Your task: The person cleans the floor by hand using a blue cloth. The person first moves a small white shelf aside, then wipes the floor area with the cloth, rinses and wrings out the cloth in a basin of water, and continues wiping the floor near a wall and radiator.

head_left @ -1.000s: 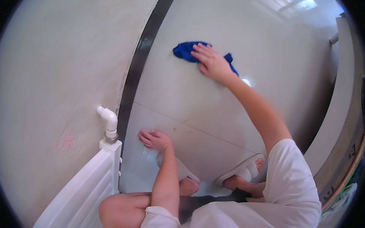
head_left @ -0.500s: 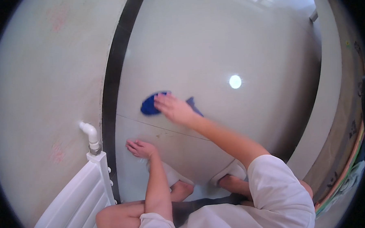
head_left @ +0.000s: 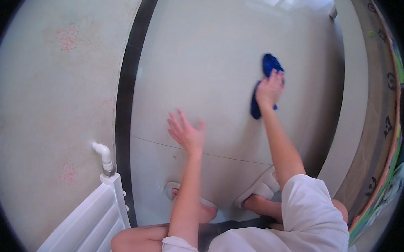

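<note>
A bunched dark blue cloth (head_left: 270, 63) lies on the pale, glossy tiled floor (head_left: 207, 49), right of the middle. My right hand (head_left: 270, 89) presses down on it with the arm reaching forward, and cloth shows beyond the fingers and along the left side of the palm. The hand hides the middle of the cloth. My left hand (head_left: 185, 130) is open with its fingers spread, holding nothing, over the floor near a tile seam. Whether it touches the tile I cannot tell.
A white radiator (head_left: 86, 221) with a white pipe elbow (head_left: 104, 153) stands by the wall (head_left: 61, 100) at left. Dark skirting (head_left: 124, 111) runs along it. A pale, curved-looking edge (head_left: 352, 101) bounds the right. My slippered feet (head_left: 261, 188) are close in.
My right hand has swept the blue cloth from the left across to the right and farther away. My left hand has moved forward and right, its fingers now spread.
</note>
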A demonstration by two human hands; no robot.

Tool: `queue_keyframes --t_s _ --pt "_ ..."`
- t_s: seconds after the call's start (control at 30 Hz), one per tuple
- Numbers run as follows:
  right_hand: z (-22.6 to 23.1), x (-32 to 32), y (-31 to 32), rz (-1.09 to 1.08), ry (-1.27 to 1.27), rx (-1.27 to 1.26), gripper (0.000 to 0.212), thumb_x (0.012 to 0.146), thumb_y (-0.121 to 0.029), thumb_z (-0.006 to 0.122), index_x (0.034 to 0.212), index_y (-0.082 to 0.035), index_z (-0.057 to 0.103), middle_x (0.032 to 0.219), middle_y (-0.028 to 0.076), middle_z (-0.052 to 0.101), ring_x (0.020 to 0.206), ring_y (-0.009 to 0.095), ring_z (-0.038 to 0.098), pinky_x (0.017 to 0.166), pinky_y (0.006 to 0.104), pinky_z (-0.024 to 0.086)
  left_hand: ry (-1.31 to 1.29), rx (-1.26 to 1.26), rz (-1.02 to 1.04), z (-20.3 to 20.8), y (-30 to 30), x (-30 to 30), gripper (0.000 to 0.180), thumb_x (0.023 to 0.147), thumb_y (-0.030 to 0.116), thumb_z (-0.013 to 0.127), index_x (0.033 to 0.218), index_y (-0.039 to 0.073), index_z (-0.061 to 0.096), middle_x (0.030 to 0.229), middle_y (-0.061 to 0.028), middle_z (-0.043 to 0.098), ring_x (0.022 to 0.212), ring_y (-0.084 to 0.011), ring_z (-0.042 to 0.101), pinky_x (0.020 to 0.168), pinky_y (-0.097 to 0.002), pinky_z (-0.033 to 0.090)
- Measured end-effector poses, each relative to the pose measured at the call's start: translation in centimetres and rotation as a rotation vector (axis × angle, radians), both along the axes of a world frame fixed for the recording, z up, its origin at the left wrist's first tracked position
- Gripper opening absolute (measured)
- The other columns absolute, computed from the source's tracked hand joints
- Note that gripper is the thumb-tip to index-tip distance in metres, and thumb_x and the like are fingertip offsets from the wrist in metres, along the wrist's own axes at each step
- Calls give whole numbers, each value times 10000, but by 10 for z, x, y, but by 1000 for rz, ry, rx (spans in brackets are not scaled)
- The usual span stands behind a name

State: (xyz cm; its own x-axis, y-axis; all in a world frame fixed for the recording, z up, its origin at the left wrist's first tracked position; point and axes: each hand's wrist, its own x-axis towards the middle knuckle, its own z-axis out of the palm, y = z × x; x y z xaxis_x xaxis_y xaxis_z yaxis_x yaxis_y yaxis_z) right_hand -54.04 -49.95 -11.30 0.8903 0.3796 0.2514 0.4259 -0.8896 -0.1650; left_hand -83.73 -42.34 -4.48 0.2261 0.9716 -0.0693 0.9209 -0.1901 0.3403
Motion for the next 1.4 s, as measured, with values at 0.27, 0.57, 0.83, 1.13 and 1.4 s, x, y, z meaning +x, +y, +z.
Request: queue_keyframes --t_s 0.27,0.57,0.83,1.13,1.4 --pt "-1 128 -197 -589 77 -21 506 991 -302 468 1408 -23 533 1509 210 468 1403 372 421 1163 480 332 286 -206 65 1 8 -9 1407 596 741 804 1625 128 64 1640 -319 47 1505 -527 85 1197 -643 110" --pt "-7 104 -30 153 -15 223 456 904 -145 538 1349 -46 562 1435 174 537 1361 367 453 1146 510 337 367 -404 30 25 77 -63 1455 603 769 791 1617 106 -14 1591 -379 166 1485 -518 201 1189 -626 188" --pt "29 -159 132 1085 343 393 421 778 -50 605 1196 -64 656 1384 143 584 1349 329 493 1157 496 366 208 -517 -200 38 147 -128 1152 836 609 690 1617 107 7 1565 -286 334 1413 -413 406 1132 -455 387" --pt "12 -293 49 1515 478 321 424 866 -141 612 1287 -91 641 1479 99 529 1398 277 463 1192 481 323 413 -352 -719 98 180 -60 774 961 502 558 1573 115 287 1542 -196 418 1359 -388 474 1109 -472 413" --pt "21 -27 46 848 243 322 523 797 1 598 1314 -74 597 1407 145 569 1354 345 491 1151 489 355 471 -273 -705 63 188 -35 864 904 549 629 1588 163 270 1570 -220 358 1407 -410 406 1146 -513 359"
